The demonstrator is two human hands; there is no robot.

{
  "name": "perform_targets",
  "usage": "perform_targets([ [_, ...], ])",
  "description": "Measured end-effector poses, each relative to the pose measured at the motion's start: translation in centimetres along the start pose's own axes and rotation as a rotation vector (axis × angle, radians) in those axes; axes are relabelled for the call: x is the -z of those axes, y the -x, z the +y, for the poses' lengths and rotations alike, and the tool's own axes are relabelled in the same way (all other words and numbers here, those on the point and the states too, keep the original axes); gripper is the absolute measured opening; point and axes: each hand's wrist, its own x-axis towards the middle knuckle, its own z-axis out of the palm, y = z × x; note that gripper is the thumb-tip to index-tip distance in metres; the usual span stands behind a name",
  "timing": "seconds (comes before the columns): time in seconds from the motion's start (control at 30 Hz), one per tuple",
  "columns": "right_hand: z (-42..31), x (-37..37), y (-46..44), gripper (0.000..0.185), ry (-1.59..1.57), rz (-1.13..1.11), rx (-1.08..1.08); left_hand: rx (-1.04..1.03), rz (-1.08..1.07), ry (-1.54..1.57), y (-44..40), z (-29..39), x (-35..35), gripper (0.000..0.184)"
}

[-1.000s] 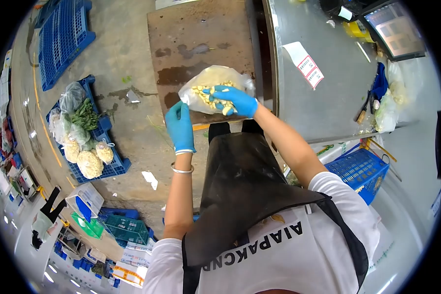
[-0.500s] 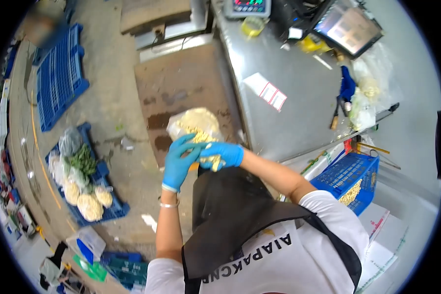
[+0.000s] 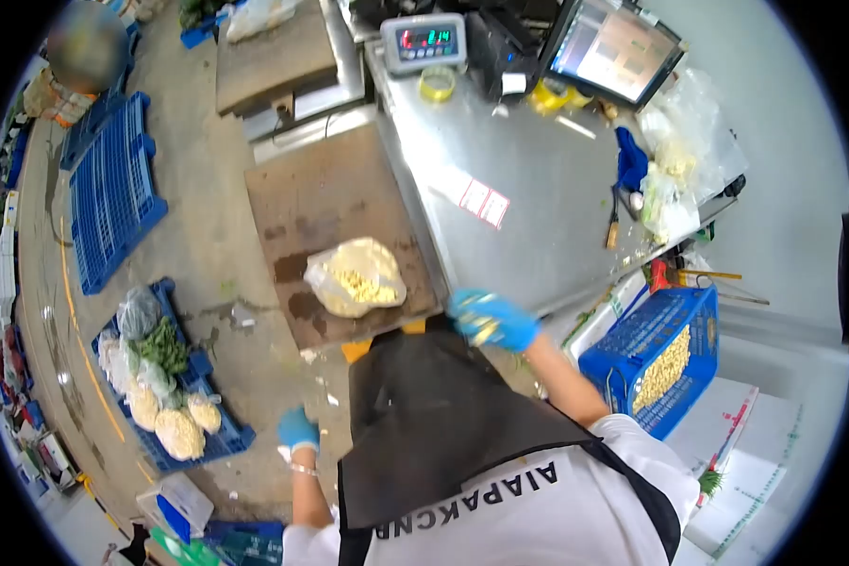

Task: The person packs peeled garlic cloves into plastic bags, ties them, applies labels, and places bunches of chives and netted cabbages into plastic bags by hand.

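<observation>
Right hand (image 3: 493, 321) first: blue glove on, hovering just off the near right corner of the brown platform (image 3: 349, 189), in the gap between the clear bag (image 3: 325, 285) and the blue crate (image 3: 632, 330). It's a bit blurry, but my fingers are partly curled round a few pale pieces (image 3: 484, 332), and they're well apart from the bag.

That bag is sitting on the platform towards the near edge, nobody's fingers on it, with a heap of the same sort of pale bits (image 3: 363, 287) showing inside. The crate's over on my right, tilted, with a big pile of pale bits in there too.

Left hand (image 3: 298, 428) is down on my left over the floor, also gloved, bracelet (image 3: 303, 469) on the wrist. Honestly can't tell how far open those fingers are or if they've got anything.

Up ahead on the metal table (image 3: 538, 226) there's a red and white label strip (image 3: 484, 203), a roll of yellow tape (image 3: 437, 85) and a lit display (image 3: 424, 42)
</observation>
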Motion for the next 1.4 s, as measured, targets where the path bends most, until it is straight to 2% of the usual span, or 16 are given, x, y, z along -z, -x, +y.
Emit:
perform_targets([
  [0.13, -4.0, 8.8, 14.9, 0.040, 0.270, 0.805, 0.441, -0.106, 0.245, 0.886, -5.4, 6.4, 1.2, 0.045],
  [0.3, -3.5, 21.7, 34.6, 0.034, 0.522, 1.356, 0.510, 0.111, 0.450, 0.803, -12.0, 18.0, 8.0, 0.068],
  [0.37, -1.3, 26.8, 41.6, 0.058, 0.725, 1.683, 0.049, 0.319, 0.434, 0.677, -14.5, 21.2, 10.0, 0.073],
  [0.43, 2.5, 33.1, 45.4, 0.071, 1.521, 2.032, -0.386, 0.372, 0.447, 0.921, -22.7, 20.3, 4.8, 0.058],
  [0.47, 1.5, 30.5, 44.0, 0.074, 1.425, 2.079, -0.510, 0.270, 0.289, 1.279, -26.3, 19.0, 2.2, 0.047],
  [0.53, -2.2, 22.5, 39.4, 0.065, 1.427, 2.078, -0.232, -0.028, -0.098, 1.970, -24.2, 19.1, 4.9, 0.019],
  [0.63, -3.7, 21.5, 33.9, 0.044, 0.866, 1.671, 0.317, -0.219, -0.203, 1.950, -16.4, 18.2, 9.0, 0.017],
  [0.67, -3.2, 20.0, 30.0, 0.031, 1.113, 1.547, 0.590, -0.255, -0.265, 1.917, -13.8, 18.0, 10.5, 0.018],
  [0.77, -4.1, 8.9, 18.5, 0.033, 1.004, 1.107, 0.575, -0.444, -0.174, 1.735, -4.2, 20.8, 17.6, 0.022],
  [0.87, -3.1, 2.4, 8.8, 0.062, 0.673, 0.690, 0.557, -0.573, -0.225, 1.489, 1.5, 22.6, 24.1, 0.036],
  [0.97, -2.1, -2.5, 1.3, 0.087, 0.879, 0.665, 0.761, -0.722, -0.276, 1.444, 6.7, 25.8, 27.9, 0.048],
  [1.07, -1.9, 1.0, -3.3, 0.072, 0.535, 0.678, 0.582, -0.775, -0.332, 1.424, 9.5, 27.3, 29.1, 0.055],
  [1.17, -7.7, 2.8, 1.5, 0.022, 0.451, 0.508, 0.268, -0.815, -0.389, 1.518, 11.0, 27.3, 28.6, 0.056],
  [1.33, -10.5, 1.6, 11.9, 0.026, 0.464, 0.345, 0.415, -0.787, -0.484, 1.623, 10.4, 29.3, 27.4, 0.049],
  [1.37, -10.6, 2.5, 12.7, 0.026, 0.415, 0.329, 0.338, -0.948, -0.306, 1.249, 7.6, 29.9, 25.9, 0.048],
  [1.4, -9.9, 4.5, 12.7, 0.025, 0.407, 0.274, 0.359, -1.009, -0.343, 1.467, 5.9, 30.6, 23.2, 0.043],
])
